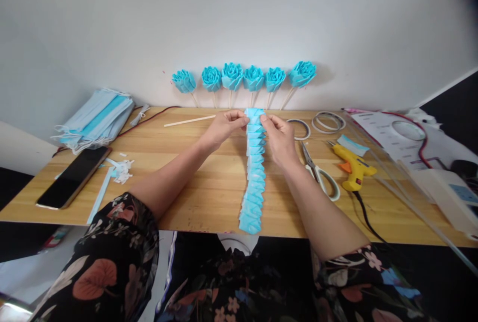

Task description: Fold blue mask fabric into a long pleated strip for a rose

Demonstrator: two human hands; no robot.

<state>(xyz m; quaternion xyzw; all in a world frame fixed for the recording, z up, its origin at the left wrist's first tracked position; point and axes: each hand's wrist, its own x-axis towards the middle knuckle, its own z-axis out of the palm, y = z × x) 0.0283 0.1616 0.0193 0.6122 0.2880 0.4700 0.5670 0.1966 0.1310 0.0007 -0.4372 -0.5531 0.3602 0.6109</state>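
A long strip of folded light-blue petals [254, 177] lies down the middle of the wooden table [194, 177], from near the front edge to the far side. My left hand [223, 127] pinches the strip's far end from the left. My right hand [279, 138] pinches the same end from the right. Both hands have fingers closed on the blue material. Several finished blue fabric roses on sticks [242, 78] lean against the white wall just beyond my hands.
A stack of blue face masks [95, 118] and a black phone [74, 176] lie at the left, with blue scraps [119, 170] beside them. A wooden stick [188, 121] lies behind. Scissors [320, 172], a yellow glue gun [353, 167] and tape rolls [328, 122] sit at the right.
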